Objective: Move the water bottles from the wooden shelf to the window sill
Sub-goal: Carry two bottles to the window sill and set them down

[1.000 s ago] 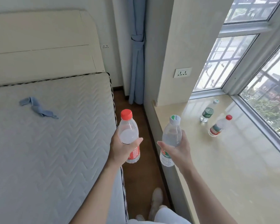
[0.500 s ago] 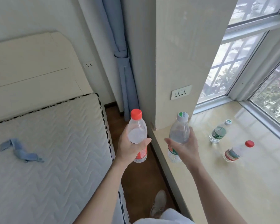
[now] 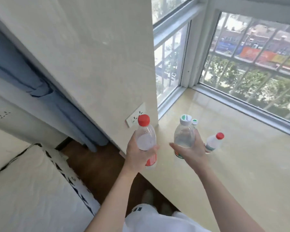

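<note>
Plastic everywhere lol. One red-capped clear plastic bottle [image 3: 145, 139] is held upright by the left grip [image 3: 137, 155], fingers curled round its middle, just left of the glossy beige window sill [image 3: 249, 173]. A white-capped clear water bottle [image 3: 183, 136] is clasped likewise by the right grip [image 3: 193, 151], over the sill. Both are carried upright, probably to be stood beside the small red-capped bottle [image 3: 213, 144] and green-capped bottle [image 3: 194, 122] already parked there.

wall [image 3: 94, 64]: pale pillar, 11 o'clock, white socket [image 3: 132, 117] low on it | curtain [image 3: 40, 91]: blue, gathered, 9 o'clock | windows [image 3: 251, 67]: barred, 2 o'clock, daylight, trees and shop signs outside | window sill [image 3: 241, 164]: glossy cream, 4 o'clock | floor [image 3: 94, 166]: dark wood, 7 o'clock | mattress [image 3: 32, 190]: white, quilted, 8 o'clock
</note>
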A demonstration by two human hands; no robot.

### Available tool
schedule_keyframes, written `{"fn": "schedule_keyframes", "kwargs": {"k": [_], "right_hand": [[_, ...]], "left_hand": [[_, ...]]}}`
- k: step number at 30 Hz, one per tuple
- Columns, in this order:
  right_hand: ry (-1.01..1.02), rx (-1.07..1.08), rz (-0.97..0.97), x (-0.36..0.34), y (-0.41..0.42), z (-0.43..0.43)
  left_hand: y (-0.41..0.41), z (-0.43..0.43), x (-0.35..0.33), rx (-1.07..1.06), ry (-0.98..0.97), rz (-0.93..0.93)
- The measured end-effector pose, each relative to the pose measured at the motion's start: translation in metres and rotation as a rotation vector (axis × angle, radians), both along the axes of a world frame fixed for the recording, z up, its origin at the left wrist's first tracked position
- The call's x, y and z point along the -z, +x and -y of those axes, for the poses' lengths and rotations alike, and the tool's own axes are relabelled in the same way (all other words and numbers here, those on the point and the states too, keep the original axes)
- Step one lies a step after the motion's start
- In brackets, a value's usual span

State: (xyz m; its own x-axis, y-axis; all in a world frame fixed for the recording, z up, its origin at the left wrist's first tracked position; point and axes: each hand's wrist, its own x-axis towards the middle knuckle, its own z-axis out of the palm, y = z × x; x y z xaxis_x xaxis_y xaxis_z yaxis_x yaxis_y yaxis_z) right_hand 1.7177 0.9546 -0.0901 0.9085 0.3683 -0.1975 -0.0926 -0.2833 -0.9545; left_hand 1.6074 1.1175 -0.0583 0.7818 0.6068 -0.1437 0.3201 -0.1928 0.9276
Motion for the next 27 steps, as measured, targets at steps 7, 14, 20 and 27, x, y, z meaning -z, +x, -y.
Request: {"fn": "schedule_keyframes", "kwargs": {"k": [7, 14, 20, 27], "right_hand": [[-0.024, 0.391, -0.044, 0.015, 0.009, 0.052], [-0.057, 0.696, -0.092, 0.040, 0.000, 0.074], [-0.080, 0.708, -0.112, 0.118, 0.003, 0.071], [-0.110, 0.657, -0.097, 0.202, 0.023, 0.059]], "left_hand": [[0.078, 0.018, 0.025, 0.300, -0.031, -0.012], [0.116, 0.021, 0.074, 0.518, -0.154, -0.059], [0.143, 0.019, 0.145, 0.627, -0.195, -0.141], [0.166, 0.011, 0.245, 0.653, -0.174, -0.189]]}}
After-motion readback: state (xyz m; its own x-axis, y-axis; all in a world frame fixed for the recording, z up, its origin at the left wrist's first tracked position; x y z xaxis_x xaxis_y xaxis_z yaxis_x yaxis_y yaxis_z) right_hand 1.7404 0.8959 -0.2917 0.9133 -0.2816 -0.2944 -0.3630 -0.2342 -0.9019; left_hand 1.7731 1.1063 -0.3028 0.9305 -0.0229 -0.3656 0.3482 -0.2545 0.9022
